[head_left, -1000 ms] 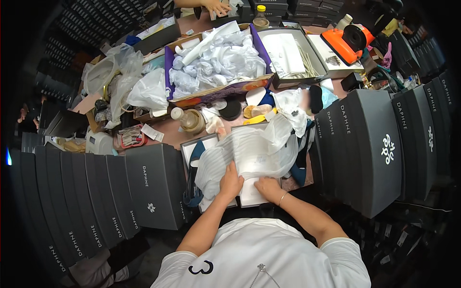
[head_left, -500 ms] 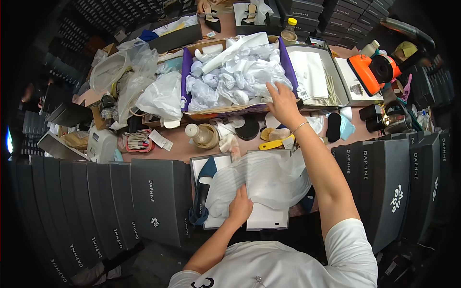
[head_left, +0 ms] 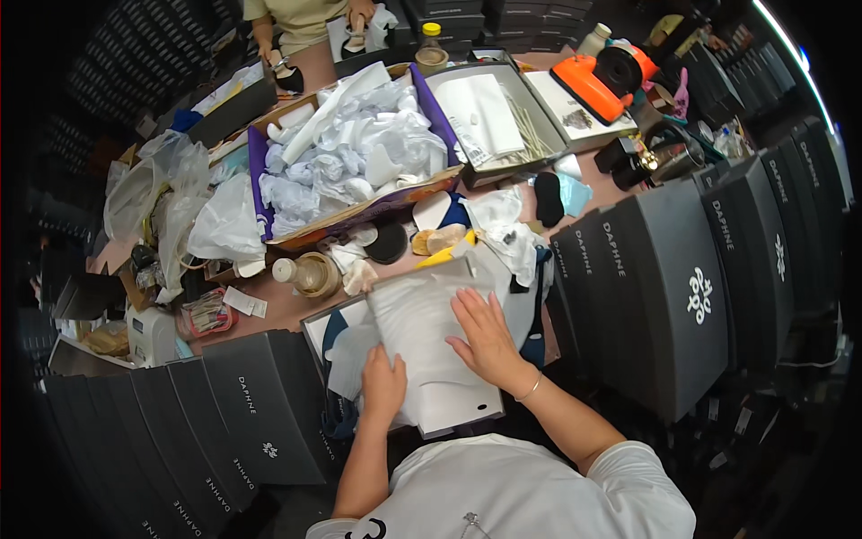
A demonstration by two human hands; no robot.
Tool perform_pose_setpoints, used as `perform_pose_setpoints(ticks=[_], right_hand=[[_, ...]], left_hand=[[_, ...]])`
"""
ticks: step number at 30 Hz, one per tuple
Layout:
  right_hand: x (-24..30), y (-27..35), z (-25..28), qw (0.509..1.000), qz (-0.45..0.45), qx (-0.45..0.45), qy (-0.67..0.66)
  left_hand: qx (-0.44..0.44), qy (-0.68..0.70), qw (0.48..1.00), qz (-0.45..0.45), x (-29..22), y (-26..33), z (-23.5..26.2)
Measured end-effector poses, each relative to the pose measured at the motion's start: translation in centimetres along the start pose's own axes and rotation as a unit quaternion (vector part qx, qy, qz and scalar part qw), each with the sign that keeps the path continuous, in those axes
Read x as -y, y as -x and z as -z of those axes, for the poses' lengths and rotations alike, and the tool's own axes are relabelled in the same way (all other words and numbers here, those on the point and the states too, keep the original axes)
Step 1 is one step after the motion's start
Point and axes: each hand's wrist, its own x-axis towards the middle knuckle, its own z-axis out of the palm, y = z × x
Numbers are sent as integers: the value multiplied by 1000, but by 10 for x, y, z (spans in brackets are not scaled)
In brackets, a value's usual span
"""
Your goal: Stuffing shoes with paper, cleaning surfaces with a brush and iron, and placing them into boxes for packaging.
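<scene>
A shoe box [head_left: 462, 415] with a white inside lies in front of me, and a translucent white sheet of tissue paper [head_left: 416, 314] is spread over it. My right hand [head_left: 492, 346] rests on the sheet with its fingers stretched and spread. At the sheet's left side, my left hand [head_left: 383, 384] has its fingers bent around the paper. A dark blue shoe [head_left: 336, 329] is at the left, partly covered by the paper, over a white-lined box part. More dark blue shoe [head_left: 536, 346] shows right of the box, partly hidden by my right hand.
A purple-sided carton [head_left: 258, 166] of crumpled paper stands behind. Beside it are an open box of sticks [head_left: 530, 135] and an orange device [head_left: 593, 88]. A jar [head_left: 314, 275] stands nearer. Dark shoe boxes [head_left: 620, 296] flank both sides. Another person's hand [head_left: 361, 11] is at the far side.
My right hand has come back from the paper-filled carton onto the tissue paper. The sheet now lies flatter over the box. The view has turned, shifting the scene leftward.
</scene>
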Motion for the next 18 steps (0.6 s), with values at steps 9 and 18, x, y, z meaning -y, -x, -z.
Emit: perform_pose_setpoints(ticks=[9,18], right_hand=[[41,7,-49,834,-171,-17,-524],[-38,13,18,837,-232,93,-488]], left_hand=[[-112,-26,993,-16,-29,52,129],[29,613,780,125,-8,50,-43]])
